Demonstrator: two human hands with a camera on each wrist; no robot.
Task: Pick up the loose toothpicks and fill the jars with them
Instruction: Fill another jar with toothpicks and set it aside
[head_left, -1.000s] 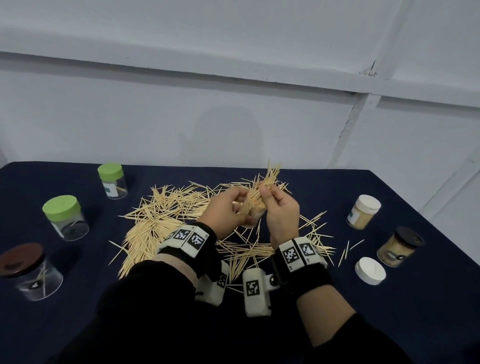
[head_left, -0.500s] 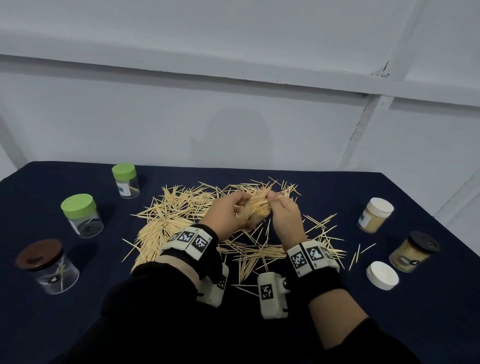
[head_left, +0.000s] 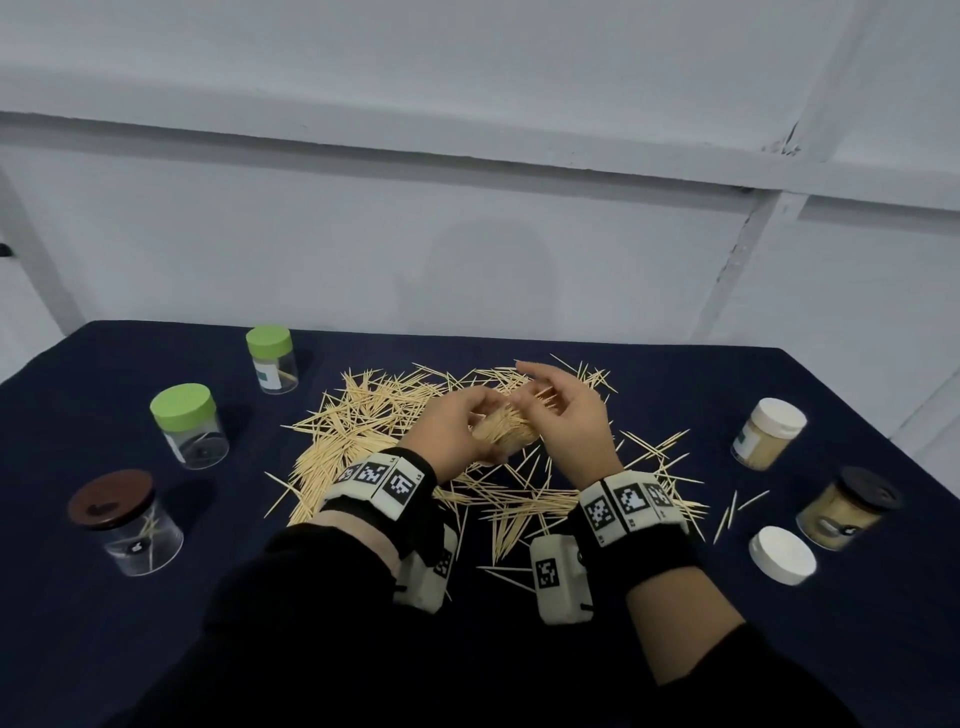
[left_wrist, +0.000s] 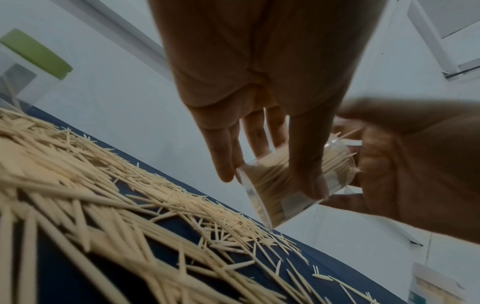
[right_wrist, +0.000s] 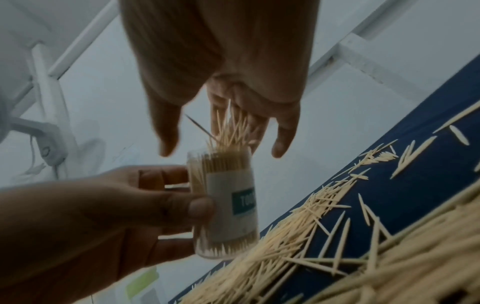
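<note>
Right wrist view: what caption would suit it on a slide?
Left hand grips a nearly full toothpick jar while the right hand hovers open above.

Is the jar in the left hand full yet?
Nearly full. In the right wrist view the jar is packed with toothpicks sticking out past its open rim; the left hand grips it.

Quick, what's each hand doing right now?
Left hand: curled around the clear toothpick jar, holding it.
Right hand: open, fingers spread over the jar's mouth, gripping nothing.
</note>
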